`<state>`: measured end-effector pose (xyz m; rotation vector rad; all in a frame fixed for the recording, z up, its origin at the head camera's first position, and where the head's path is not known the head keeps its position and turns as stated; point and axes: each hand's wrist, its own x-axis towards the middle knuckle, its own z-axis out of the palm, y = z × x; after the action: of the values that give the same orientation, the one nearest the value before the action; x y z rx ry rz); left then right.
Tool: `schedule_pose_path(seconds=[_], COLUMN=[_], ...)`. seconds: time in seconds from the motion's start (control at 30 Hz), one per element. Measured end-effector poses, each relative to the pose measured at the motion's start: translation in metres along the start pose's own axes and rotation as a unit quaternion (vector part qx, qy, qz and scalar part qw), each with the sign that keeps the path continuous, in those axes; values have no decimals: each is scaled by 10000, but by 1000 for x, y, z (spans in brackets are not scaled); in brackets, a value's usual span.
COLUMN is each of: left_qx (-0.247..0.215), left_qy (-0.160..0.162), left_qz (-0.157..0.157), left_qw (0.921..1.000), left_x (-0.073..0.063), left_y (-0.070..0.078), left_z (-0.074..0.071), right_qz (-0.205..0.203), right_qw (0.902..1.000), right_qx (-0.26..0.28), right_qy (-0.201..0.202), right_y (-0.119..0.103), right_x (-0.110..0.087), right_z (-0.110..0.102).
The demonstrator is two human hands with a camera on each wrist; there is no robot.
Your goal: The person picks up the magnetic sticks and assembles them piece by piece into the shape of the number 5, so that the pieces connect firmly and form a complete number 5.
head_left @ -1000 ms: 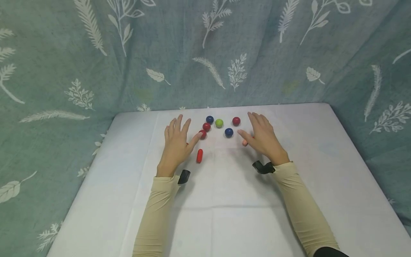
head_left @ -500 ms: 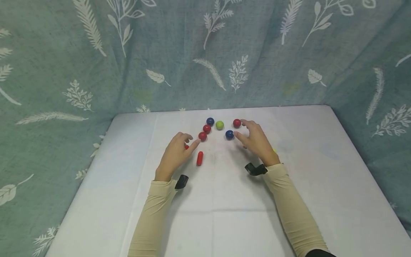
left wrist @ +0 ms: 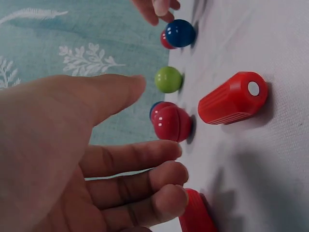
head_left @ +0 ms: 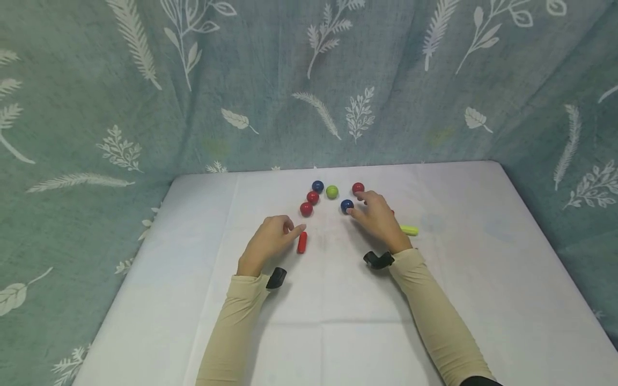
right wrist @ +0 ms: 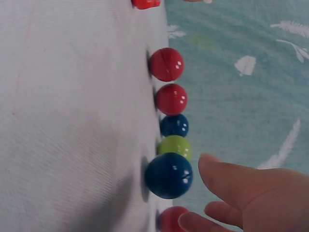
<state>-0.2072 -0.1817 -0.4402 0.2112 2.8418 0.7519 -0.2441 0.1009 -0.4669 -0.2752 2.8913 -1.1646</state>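
My left hand (head_left: 272,241) hovers beside a red ribbed rod (head_left: 302,242), its thumb apart from loosely bent fingers that hold nothing. In the left wrist view, that rod (left wrist: 232,99) shows a pale disc in its end, and a second red rod (left wrist: 197,212) lies partly hidden behind the fingertips. My right hand (head_left: 379,220) reaches toward a blue ball (head_left: 347,206) and a red ball (head_left: 358,187), thumb and fingers spread. The right wrist view has the thumb near the blue ball (right wrist: 169,175), with a fingertip overlapping the red ball (right wrist: 171,220); contact is unclear.
Two red balls (head_left: 306,209), another blue ball (head_left: 317,186) and a green ball (head_left: 331,192) sit between the hands, toward the back. A yellow-green rod (head_left: 409,230) lies right of the right wrist. A leaf-patterned curtain (head_left: 270,86) borders the white table (head_left: 347,343).
Both hands have come lower and nearer the person, their fingers less stretched. The right hand has shifted left to the blue and red balls, uncovering the yellow-green rod. The balls have stayed in place.
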Motion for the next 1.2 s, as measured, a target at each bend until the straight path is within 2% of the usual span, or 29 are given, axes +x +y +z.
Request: schedule_pose_path(seconds=[0.23, 0.4, 0.6, 1.0, 1.2], left_qx=[128, 236, 159, 329, 424], left_qy=[-271, -467, -667, -624, -561], left_qz=[-240, -258, -224, -28, -145], left_qw=[9993, 9983, 9974, 9975, 9974], left_x=[-3, -2, -2, -5, -5], left_y=[0, 3, 3, 5, 7], left_z=[4, 6, 9, 15, 13], right_qz=[61, 130, 237, 139, 167], right_qw=[9999, 9997, 9994, 9993, 9995], right_qx=[-90, -182, -256, -334, -274], right_qy=[-13, -12, -24, -51, -32], right_y=[0, 0, 0, 1, 0], right_x=[4, 7, 10, 7, 7], right_z=[9, 13, 17, 23, 21])
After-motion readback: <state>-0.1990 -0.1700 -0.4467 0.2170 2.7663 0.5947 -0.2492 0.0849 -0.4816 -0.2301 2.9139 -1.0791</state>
